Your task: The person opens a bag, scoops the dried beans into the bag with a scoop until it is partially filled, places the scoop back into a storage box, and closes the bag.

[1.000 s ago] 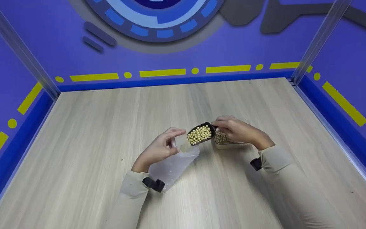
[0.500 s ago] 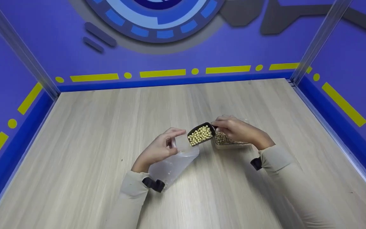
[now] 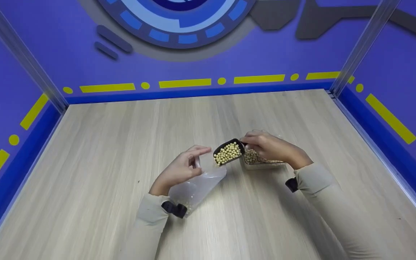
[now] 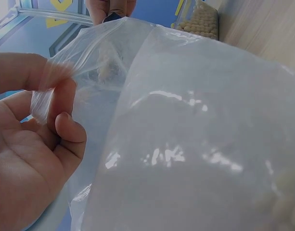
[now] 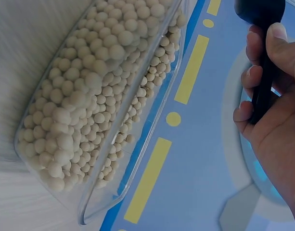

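Note:
My left hand (image 3: 181,168) holds the mouth of a clear plastic bag (image 3: 202,184), its edge between the fingers and thumb. In the left wrist view, small round beige balls (image 4: 284,209) lie at the bag's bottom. My right hand (image 3: 265,146) grips the handle of a black scoop (image 3: 242,141), also visible in the right wrist view. Beige balls (image 3: 226,153) fill much of the scoop, which tilts at the bag's opening. Partly under my right hand stands a clear plastic box (image 3: 264,166) of the same balls (image 5: 89,106).
A light wood-grain table (image 3: 103,162) spreads around the hands. Blue-purple printed panels (image 3: 179,72) with yellow marks close it off at the back and both sides. Black straps with small mounts (image 3: 174,209) sit on the wrists.
A stream of balls ran from the scoop's lip into the bag a second ago; now balls show at the bag's bottom by my left wrist. Both hands have hardly moved.

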The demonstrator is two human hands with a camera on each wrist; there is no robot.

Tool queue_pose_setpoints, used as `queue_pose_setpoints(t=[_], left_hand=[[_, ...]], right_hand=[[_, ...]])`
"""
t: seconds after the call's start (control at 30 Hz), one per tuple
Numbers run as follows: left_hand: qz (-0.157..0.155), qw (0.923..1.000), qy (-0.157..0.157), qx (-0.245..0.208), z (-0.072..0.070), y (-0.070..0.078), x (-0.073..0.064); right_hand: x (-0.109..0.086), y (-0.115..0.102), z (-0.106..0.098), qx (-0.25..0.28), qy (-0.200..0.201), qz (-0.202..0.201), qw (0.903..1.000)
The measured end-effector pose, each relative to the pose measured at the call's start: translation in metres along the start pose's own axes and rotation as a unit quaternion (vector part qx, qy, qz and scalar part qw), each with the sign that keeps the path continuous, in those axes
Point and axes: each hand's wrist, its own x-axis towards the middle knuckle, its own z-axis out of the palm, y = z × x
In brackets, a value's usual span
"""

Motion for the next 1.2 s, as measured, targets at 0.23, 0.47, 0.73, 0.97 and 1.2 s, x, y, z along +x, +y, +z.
queue_pose_setpoints(t=[0.23, 0.47, 0.73, 0.97, 1.2], left_hand=[[0.000, 1.0000, 0.000, 0.000, 0.0004, 0.0003, 0.0005], [0.002, 1.0000, -0.003, -0.003, 0.0004, 0.0006, 0.0009], [-0.001, 0.9999, -0.005, -0.009, -0.0005, 0.0014, -0.0002], [0.003, 0.9999, -0.007, -0.012, -0.0005, 0.0002, 0.0002], [0.004, 0.9999, -0.008, -0.009, -0.0006, 0.0010, -0.0005]], right_hand=[[0.0004, -0.0026, -0.0022, 0.004, -0.008, 0.018, 0.9998], [0.0010, -0.0030, -0.0040, -0.003, -0.009, 0.011, 0.9999], [0.0021, -0.0038, -0.0063, -0.023, -0.004, -0.003, 0.9997], [0.0030, -0.0048, -0.0076, -0.036, -0.003, -0.011, 0.9993], [0.0032, -0.0068, -0.0085, -0.048, -0.004, -0.007, 0.9988]])
